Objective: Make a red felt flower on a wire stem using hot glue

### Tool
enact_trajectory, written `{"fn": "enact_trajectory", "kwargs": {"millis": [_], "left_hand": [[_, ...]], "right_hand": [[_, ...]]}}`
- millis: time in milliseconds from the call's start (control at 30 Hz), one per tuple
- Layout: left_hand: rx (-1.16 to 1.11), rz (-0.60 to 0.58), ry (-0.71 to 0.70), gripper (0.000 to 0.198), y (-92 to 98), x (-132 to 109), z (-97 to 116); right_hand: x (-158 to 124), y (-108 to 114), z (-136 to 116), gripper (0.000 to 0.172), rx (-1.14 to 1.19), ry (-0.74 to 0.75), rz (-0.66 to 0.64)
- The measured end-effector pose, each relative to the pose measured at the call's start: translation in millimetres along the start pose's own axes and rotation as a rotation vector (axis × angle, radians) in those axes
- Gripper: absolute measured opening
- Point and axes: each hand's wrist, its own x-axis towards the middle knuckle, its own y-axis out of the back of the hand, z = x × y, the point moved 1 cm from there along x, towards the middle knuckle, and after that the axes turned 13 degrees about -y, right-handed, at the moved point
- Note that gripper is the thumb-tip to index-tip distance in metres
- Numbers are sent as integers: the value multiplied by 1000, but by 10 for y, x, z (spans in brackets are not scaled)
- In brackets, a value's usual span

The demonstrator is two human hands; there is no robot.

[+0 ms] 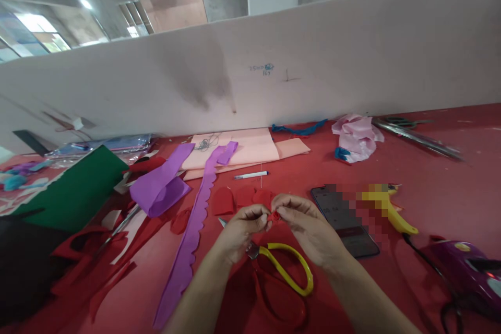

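A small rolled red piece (276, 216) is pinched between my two hands, above the red table. My left hand (245, 229) holds its left side with thumb and fingers. On its right side my right hand (303, 222) closes thumb and fingertips. Scissors with one yellow handle (291, 269) and one red handle lie under my hands, blades pointing up and left. Just beyond my hands are red cut pieces, one with a rounded top (223, 202). A scalloped purple strip (195, 235) runs along the left of my left forearm.
A phone (352, 229) and a yellow glue gun (395, 214) lie to the right, near a purple device (465, 271). Behind are a pen (251, 175), peach sheets (254, 146) and pink crumpled material (356, 135). At left are a green board (82, 188) and red scraps.
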Motion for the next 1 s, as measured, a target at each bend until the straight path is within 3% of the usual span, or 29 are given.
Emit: {"fn": "enact_trajectory", "kwargs": {"millis": [167, 400, 533, 667, 767, 833, 933, 1000], "left_hand": [[-19, -9, -12, 18, 16, -4, -6], [-86, 139, -23, 19, 29, 51, -92], [-130, 178, -11, 18, 17, 56, -107], [-177, 324, -149, 16, 162, 96, 63], [-242, 510, -293, 20, 411, 158, 223], [-302, 627, -363, 20, 563, 189, 280], [-354, 678, -400, 21, 671, 213, 281], [-379, 677, -403, 19, 679, 217, 261]], "right_hand": [[14, 18, 15, 6, 51, -25, 55], [130, 110, 163, 13, -49, -60, 307], [172, 109, 234, 23, -114, -89, 310], [171, 143, 234, 28, -219, -54, 320], [199, 211, 251, 23, -461, 37, 389], [266, 230, 282, 20, -805, 130, 422], [451, 192, 329, 17, -1255, 224, 414], [602, 157, 321, 17, -1352, 210, 419]]}}
